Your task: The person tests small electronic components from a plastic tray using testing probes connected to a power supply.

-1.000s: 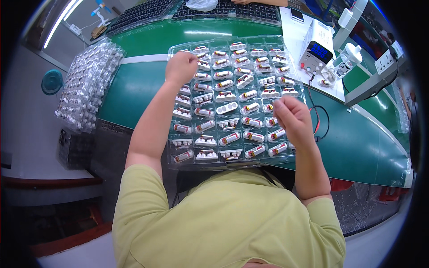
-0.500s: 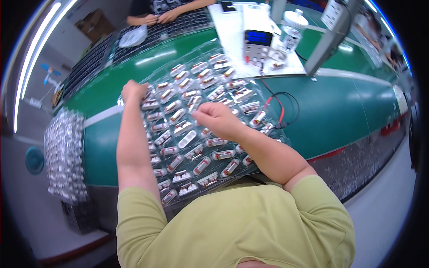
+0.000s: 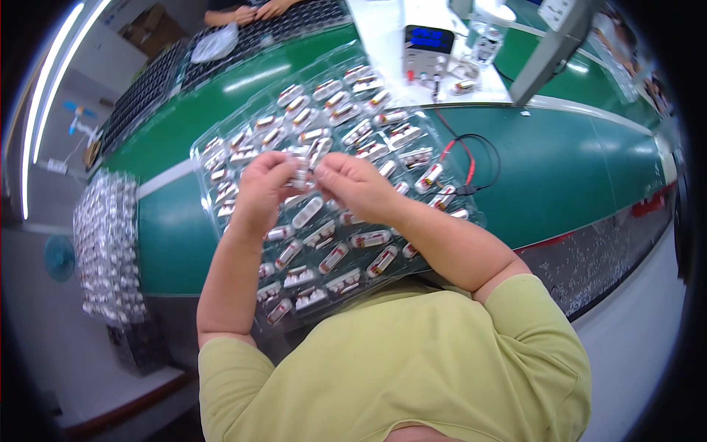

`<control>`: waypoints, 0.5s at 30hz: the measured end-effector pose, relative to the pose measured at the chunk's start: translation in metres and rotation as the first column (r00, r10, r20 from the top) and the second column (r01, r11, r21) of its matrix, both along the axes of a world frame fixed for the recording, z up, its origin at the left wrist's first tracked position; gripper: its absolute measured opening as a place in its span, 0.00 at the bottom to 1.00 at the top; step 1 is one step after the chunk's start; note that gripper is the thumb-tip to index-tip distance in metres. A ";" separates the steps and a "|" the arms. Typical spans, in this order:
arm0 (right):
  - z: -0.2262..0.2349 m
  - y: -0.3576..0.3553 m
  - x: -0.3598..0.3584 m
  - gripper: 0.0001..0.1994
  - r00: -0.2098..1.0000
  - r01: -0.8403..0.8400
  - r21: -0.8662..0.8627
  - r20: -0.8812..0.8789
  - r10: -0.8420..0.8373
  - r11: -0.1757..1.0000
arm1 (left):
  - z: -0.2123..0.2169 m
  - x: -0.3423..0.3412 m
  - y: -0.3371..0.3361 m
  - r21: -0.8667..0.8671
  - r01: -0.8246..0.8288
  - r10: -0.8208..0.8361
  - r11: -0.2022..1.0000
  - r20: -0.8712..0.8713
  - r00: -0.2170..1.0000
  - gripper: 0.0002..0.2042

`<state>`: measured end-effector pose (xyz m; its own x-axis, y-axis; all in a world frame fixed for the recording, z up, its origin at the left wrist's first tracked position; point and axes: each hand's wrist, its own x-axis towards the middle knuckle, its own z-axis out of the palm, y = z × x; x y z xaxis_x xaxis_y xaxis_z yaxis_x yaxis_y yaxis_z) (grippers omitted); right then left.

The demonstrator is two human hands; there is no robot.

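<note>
Step in hand: pulling one small white part (image 3: pixel 302 171) out of its pocket in the clear plastic tray (image 3: pixel 221 147), or seating it there; cannot tell which.
Doing it well: light pinch, straight lift, no twisting; keep the tray flat so neighbouring parts stay seated; keep forearms from pressing on the filled rows underneath.
Left hand (image 3: pixel 261 190): fingers curled inward, fingertips pressed together on the small white part, wrist resting over the tray.
Right hand (image 3: pixel 359 184): fingers bunched, tips pinching the same part from the 3 o'clock side; both hands almost touching.
Small white part: at tray centre, between the two sets of fingertips, partly hidden by them.
Tray: on the green surface (image 3: pixel 574 169), tilted toward 1 o'clock, pockets mostly filled with capsule-shaped pieces (image 3: pixel 370 239) bearing red and white marks; near edge overhangs toward the body.
At 1 o'clock: red and black wires (image 3: pixel 471 158) just beside the tray, meter with blue display (image 3: pixel 429 44) farther off.
At 9 o'clock: stack of clear trays (image 3: pixel 107 243) well apart from the hands.
At 12 o'clock: another person's hands (image 3: pixel 254 11) at dark trays (image 3: pixel 155 88).
</note>
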<state>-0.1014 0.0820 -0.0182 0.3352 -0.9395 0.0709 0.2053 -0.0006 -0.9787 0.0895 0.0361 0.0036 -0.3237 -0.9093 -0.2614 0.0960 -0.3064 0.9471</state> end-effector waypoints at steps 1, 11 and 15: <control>0.000 0.001 0.000 0.13 0.999 -0.010 0.019 0.031 0.010 1.000 | -0.004 -0.001 0.006 0.054 0.042 -0.038 0.998 -0.073 0.997 0.07; -0.004 -0.007 0.001 0.14 0.947 0.067 -0.102 -0.307 -0.095 0.993 | -0.029 0.010 0.008 0.214 0.134 -0.021 0.967 -0.462 0.886 0.08; -0.006 -0.004 0.003 0.13 0.943 0.090 -0.135 -0.306 -0.129 0.987 | -0.030 0.007 0.011 0.226 0.147 -0.019 0.963 -0.489 0.872 0.08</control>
<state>-0.0988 0.0781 -0.0241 0.2538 -0.9629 0.0914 -0.1191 -0.1249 -0.9850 0.0967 0.0475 -0.0267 -0.5381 -0.7991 -0.2680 0.4801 -0.5520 0.6818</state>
